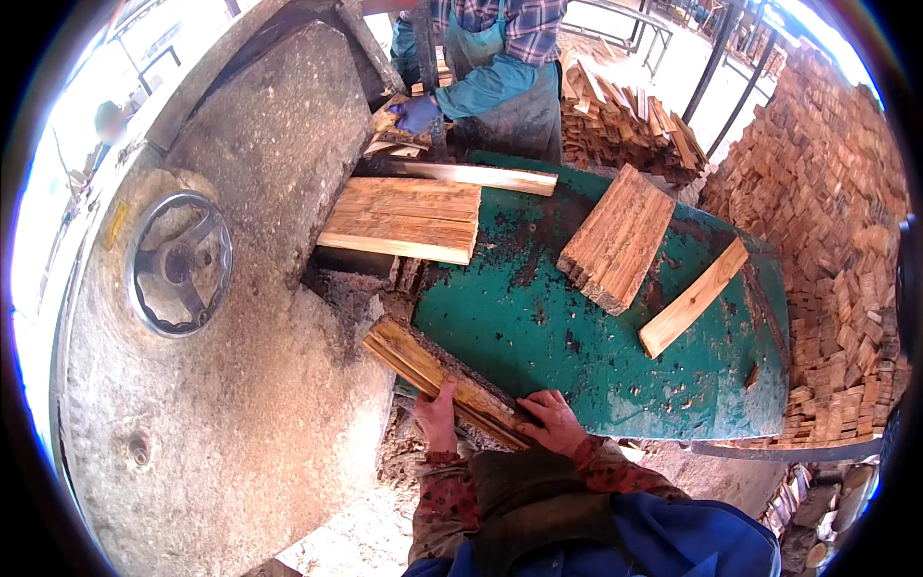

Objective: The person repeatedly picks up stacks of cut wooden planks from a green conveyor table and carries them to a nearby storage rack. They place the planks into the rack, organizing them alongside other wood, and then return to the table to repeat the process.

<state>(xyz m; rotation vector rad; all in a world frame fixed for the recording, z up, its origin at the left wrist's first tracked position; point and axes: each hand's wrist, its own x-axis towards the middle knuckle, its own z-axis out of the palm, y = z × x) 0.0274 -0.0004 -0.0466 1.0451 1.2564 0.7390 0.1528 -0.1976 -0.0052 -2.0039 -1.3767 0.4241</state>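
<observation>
Long wooden piece (471, 394) clasped by curled left hand (437, 420) at lower edge and closed right hand (556, 423) near end, presumably for balance

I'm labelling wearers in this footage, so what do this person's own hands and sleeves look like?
The left hand and right hand are both bare, with no gloves. The left sleeve is reddish with dark blotches, turning brownish farther up the arm; the right sleeve is also reddish and dark-patterned.

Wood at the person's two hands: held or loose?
Held: left hand grips the wood at its near side, right hand at its right end.
</observation>
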